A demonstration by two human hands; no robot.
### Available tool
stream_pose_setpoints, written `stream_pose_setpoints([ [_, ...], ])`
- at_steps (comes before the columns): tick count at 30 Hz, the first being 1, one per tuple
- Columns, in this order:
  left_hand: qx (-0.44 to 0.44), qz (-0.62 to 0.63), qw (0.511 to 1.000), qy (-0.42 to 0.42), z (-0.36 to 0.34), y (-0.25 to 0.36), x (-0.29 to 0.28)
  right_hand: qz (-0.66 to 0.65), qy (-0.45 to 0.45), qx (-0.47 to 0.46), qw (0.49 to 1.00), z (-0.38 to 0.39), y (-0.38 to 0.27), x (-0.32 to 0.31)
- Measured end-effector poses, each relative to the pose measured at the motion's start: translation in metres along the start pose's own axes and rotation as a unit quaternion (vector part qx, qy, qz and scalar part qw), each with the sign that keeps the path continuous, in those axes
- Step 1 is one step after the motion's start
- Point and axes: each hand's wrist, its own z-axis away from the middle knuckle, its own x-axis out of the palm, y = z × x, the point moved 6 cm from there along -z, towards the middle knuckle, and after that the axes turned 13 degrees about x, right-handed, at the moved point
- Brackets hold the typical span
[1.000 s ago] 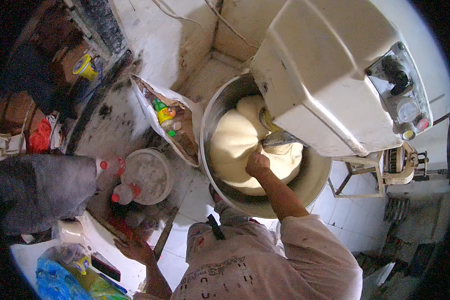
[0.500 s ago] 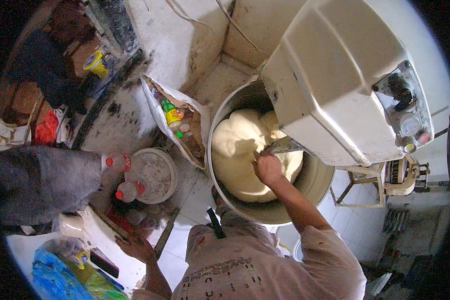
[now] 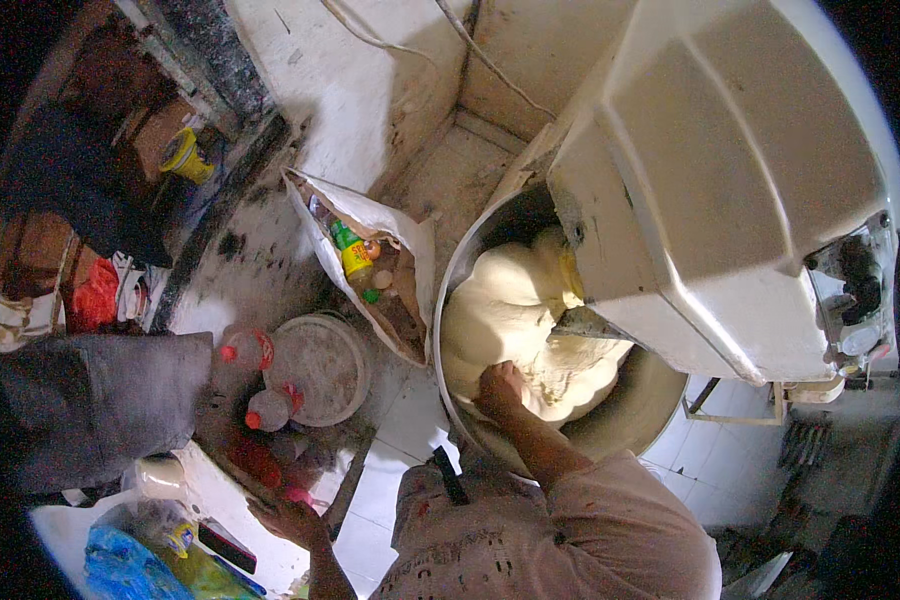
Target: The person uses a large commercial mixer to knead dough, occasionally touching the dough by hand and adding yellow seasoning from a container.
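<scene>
Everything here sits around the big steel mixing bowl [image 3: 630, 420], and the pale dough [image 3: 515, 320] lies inside it, heaped against the side under the cream-coloured mixer head [image 3: 730, 180]. The right hand [image 3: 500, 385] is down in the bowl at the near edge of the dough, fingers curled and pressed into the mass, seemingly gripping a fold of it. That dough looks soft, heavy and sticky; I'd judge it will stretch and sag rather than lift clean, so it wants taking low at the edge, a good handful dug under, away from the metal hook [image 3: 585, 322] that pokes into it. The left hand [image 3: 288, 520] is well away from the bowl, resting at the edge of a white surface [image 3: 220, 490], fingers loosely spread, holding nothing that I can make out. Just left of the bowl an open paper sack [image 3: 370, 230] leans, with a green-and-yellow bottle [image 3: 352, 255] and other packets inside. Further left of the bowl stands a round white lidded tub [image 3: 315, 365], two clear bottles with red caps [image 3: 255, 380] beside it. Beyond the left hand lies a blue plastic bag [image 3: 125, 565], and far off left of the bowl, a yellow tin [image 3: 182, 155] and a red bag [image 3: 95, 295].
</scene>
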Motion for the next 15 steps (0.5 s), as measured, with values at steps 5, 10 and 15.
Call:
stream_pose_setpoints([
  [5,0.034,-0.020,0.999,0.005,0.002,0.001,-0.006,0.011,-0.269,0.073,0.960,-0.002,0.057,0.056],
  [10,0.074,-0.086,0.994,-0.002,0.014,-0.026,0.007,0.143,-0.233,0.024,0.962,0.004,0.096,0.068],
  [15,0.120,-0.096,0.988,0.014,0.006,-0.002,-0.008,0.142,-0.155,-0.049,0.976,0.011,0.136,0.046],
])
